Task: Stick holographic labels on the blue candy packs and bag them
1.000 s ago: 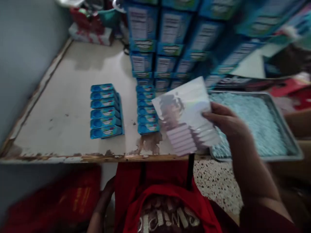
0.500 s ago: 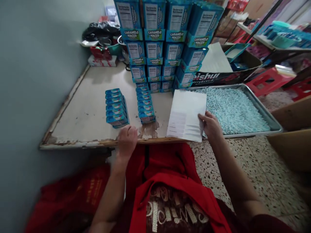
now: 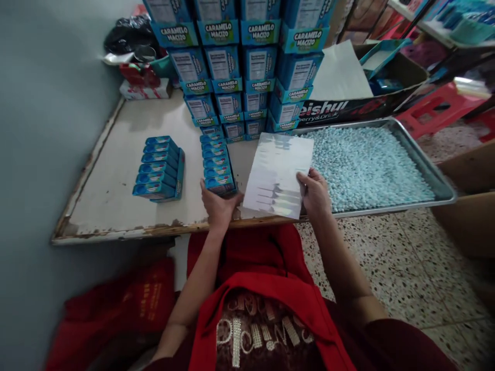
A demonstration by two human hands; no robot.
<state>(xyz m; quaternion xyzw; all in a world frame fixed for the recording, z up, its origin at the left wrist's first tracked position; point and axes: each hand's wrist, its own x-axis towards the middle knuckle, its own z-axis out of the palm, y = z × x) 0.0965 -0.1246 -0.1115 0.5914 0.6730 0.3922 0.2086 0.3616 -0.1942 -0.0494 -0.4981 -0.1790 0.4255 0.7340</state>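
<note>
My left hand [image 3: 219, 205] is around the near end of a row of small blue candy boxes [image 3: 217, 170], with fingers on its left side and the thumb near its front right corner. In my right hand [image 3: 316, 193] is a glossy whitish sheet [image 3: 276, 170], pinched at its right edge between thumb and fingers. Faint bands and reflections cross its surface; its exact material I cannot tell. A second row of blue candy boxes [image 3: 157, 172], in a blue tray, stands farther left on the table.
Stacked blue display boxes [image 3: 224, 67] marked "Caramelo Macizo" rise at the back of the worn white table [image 3: 104, 190]. At right lies a metal tray [image 3: 444, 191] of pale blue candies [image 3: 371, 165], with a black carton [image 3: 328, 112] behind it. A red stool [image 3: 436, 105] stands beyond.
My left hand rose from beside my lap to the table's front edge, then moved right onto the nearer box row. The sheet in my right hand swung more upright and came over the table.
</note>
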